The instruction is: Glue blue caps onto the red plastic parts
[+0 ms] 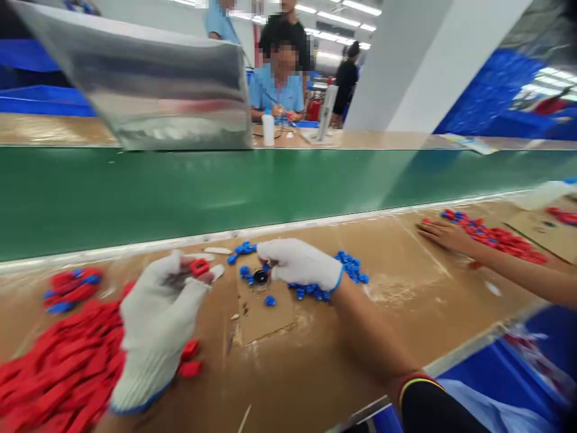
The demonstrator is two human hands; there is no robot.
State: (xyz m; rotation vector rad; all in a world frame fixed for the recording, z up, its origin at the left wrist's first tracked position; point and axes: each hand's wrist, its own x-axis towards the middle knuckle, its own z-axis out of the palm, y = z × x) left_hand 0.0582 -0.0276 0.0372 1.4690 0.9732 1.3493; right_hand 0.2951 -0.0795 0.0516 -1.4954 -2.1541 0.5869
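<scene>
Nearest, a heap of red plastic pieces point(58, 367) covers the near left of the cardboard-covered surface point(315, 361). Above it the left hand point(155, 325), in a white knit glove, pinches one red piece point(199, 267) between thumb and fingertips. Just right, the gloved right hand point(302, 263) lies palm down, its fingers curled onto a small black round part point(260, 276); whether its grip has closed on the part I cannot tell. Small blue pieces point(349, 267) lie scattered around and beneath that hand. Farther right, a co-worker's bare hand point(444, 233) rests flat beside another red pile point(505, 239). Beyond runs a green conveyor belt point(225, 192).
</scene>
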